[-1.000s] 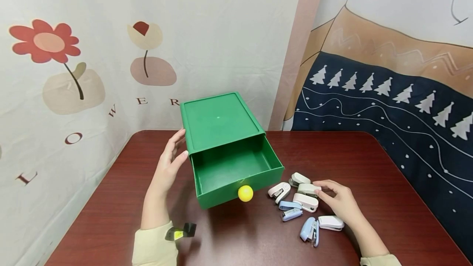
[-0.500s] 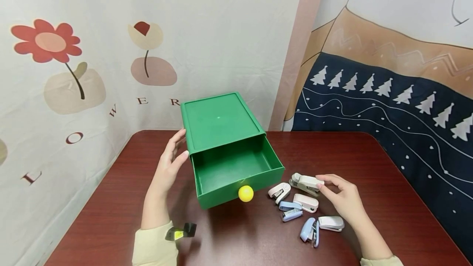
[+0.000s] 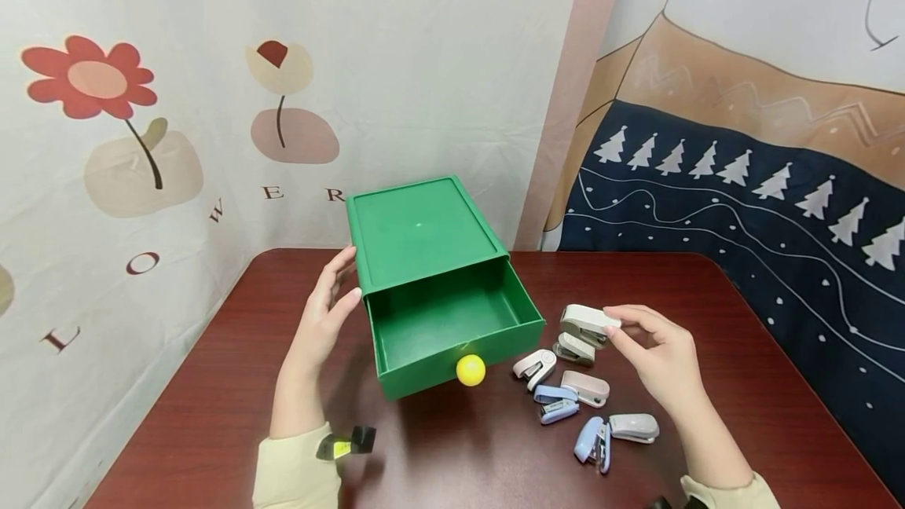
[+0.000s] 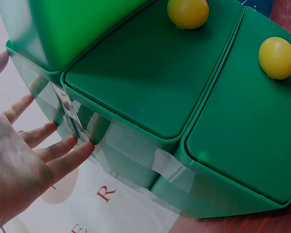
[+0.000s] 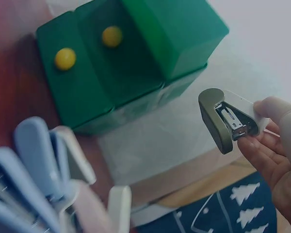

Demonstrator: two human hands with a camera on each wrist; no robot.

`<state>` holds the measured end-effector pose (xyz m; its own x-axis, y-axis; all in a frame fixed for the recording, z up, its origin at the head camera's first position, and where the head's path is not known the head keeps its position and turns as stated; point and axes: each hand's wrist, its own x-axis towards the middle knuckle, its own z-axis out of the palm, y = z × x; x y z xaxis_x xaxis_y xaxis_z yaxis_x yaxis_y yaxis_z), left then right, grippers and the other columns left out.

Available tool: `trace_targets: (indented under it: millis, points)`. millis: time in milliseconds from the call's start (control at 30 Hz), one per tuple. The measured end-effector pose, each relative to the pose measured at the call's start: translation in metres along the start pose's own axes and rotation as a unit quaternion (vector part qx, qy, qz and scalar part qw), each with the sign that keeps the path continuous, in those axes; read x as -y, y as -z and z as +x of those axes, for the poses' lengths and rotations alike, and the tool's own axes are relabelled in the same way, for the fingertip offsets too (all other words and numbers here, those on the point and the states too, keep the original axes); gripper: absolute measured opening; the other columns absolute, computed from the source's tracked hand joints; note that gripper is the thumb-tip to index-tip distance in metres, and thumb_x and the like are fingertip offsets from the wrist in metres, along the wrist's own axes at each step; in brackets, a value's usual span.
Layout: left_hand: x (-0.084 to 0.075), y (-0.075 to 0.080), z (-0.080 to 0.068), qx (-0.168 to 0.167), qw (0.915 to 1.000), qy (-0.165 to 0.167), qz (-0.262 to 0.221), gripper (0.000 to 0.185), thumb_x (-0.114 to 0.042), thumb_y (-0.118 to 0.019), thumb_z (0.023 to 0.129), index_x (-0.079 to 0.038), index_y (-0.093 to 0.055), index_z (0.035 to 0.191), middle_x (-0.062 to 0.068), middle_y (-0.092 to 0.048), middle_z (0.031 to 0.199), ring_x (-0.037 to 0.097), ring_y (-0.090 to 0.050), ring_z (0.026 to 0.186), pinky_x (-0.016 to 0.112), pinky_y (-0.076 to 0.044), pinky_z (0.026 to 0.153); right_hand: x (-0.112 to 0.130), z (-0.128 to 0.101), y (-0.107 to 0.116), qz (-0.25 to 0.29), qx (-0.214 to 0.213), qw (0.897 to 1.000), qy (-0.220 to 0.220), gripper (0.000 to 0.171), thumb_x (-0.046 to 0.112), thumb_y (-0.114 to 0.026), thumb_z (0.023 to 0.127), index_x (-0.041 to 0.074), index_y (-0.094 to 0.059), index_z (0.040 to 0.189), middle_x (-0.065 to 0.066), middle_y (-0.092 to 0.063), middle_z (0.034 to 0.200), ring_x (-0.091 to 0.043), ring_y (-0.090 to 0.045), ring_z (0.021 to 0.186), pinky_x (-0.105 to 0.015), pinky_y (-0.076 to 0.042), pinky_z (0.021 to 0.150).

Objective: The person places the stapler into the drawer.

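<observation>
A green drawer box (image 3: 424, 234) stands on the table with its top drawer (image 3: 463, 357) pulled out. My left hand (image 3: 321, 316) rests its spread, straight fingers against the box's left side; the left wrist view shows the fingertips (image 4: 87, 148) touching the taped side wall. My right hand (image 3: 661, 352) pinches a white and olive-grey stapler (image 3: 587, 320) by one end, held above the others. In the right wrist view that stapler (image 5: 216, 116) hangs between thumb and fingers, its metal inside showing. Below it lie a whitish stapler (image 3: 574, 349), a pink one (image 3: 585, 388) and a silver-white one (image 3: 634, 427).
More staplers lie right of the drawer: a pale pink one (image 3: 535, 366) and blue ones (image 3: 556, 403), (image 3: 592, 443). A yellow knob (image 3: 470, 370) sticks out from the drawer front. Two lower drawers with yellow knobs (image 4: 277, 58) show in the left wrist view. A printed curtain hangs behind the table (image 3: 438, 462).
My right hand has lifted the white and olive-grey stapler up from the group, uncovering the whitish stapler beneath. The left hand and the box have stayed put.
</observation>
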<state>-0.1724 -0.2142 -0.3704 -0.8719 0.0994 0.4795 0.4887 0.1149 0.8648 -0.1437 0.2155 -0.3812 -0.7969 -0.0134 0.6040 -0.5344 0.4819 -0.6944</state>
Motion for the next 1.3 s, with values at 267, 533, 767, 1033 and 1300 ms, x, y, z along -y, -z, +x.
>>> trace_targets:
  millis: [267, 533, 767, 1033, 1300]
  points:
    - [0.001, 0.001, 0.000, 0.003, 1.0000, 0.002, 0.007, 0.054, -0.001, -0.046, 0.097, -0.007, -0.031, 0.149, 0.011, -0.033, 0.148, 0.025, -0.033, 0.131, 0.022, -0.037, 0.094, 0.023, 0.018, 0.002, 0.043, -0.013, 0.998, 0.047, 0.033, -0.018, -0.072, 0.074, -0.004, -0.070, 0.103, 0.004, -0.066, 0.099, -0.003, -0.062, 0.076, -0.013, -0.048, 0.068]
    - [0.001, 0.002, 0.000, 0.004, 1.0000, 0.003, 0.008, 0.054, -0.001, -0.046, 0.098, -0.007, -0.030, 0.149, 0.011, -0.033, 0.148, 0.024, -0.033, 0.131, 0.022, -0.037, 0.094, 0.040, 0.031, -0.003, 0.080, -0.016, 0.994, 0.077, 0.032, -0.022, -0.069, 0.073, -0.009, -0.068, 0.102, -0.004, -0.066, 0.099, -0.005, -0.063, 0.075, -0.016, -0.050, 0.070]
    - [0.001, 0.001, 0.000, 0.004, 1.0000, 0.005, 0.004, 0.054, 0.000, -0.046, 0.098, -0.007, -0.030, 0.149, 0.011, -0.033, 0.148, 0.025, -0.033, 0.131, 0.021, -0.038, 0.094, 0.056, 0.040, -0.010, 0.101, -0.006, 0.991, 0.084, 0.029, -0.020, -0.068, 0.076, -0.008, -0.068, 0.102, -0.004, -0.067, 0.099, -0.008, -0.063, 0.076, -0.018, -0.051, 0.070]
    - [-0.001, 0.000, 0.000, 0.003, 1.0000, 0.005, 0.001, 0.054, 0.000, -0.046, 0.098, -0.007, -0.031, 0.149, 0.011, -0.033, 0.148, 0.025, -0.033, 0.131, 0.022, -0.037, 0.094, 0.069, 0.046, -0.028, 0.141, 0.007, 0.985, 0.096, 0.028, -0.019, -0.069, 0.075, -0.008, -0.069, 0.101, -0.007, -0.067, 0.098, -0.010, -0.062, 0.076, -0.018, -0.051, 0.069]
    - [0.001, 0.001, -0.001, 0.003, 1.0000, 0.007, 0.005, 0.054, -0.001, -0.046, 0.098, -0.007, -0.031, 0.149, 0.011, -0.033, 0.148, 0.025, -0.032, 0.132, 0.021, -0.037, 0.094, 0.079, 0.052, -0.047, 0.171, 0.048, 0.978, 0.105, 0.027, -0.016, -0.069, 0.078, -0.004, -0.070, 0.101, -0.011, -0.068, 0.098, -0.012, -0.061, 0.078, -0.022, -0.052, 0.067]
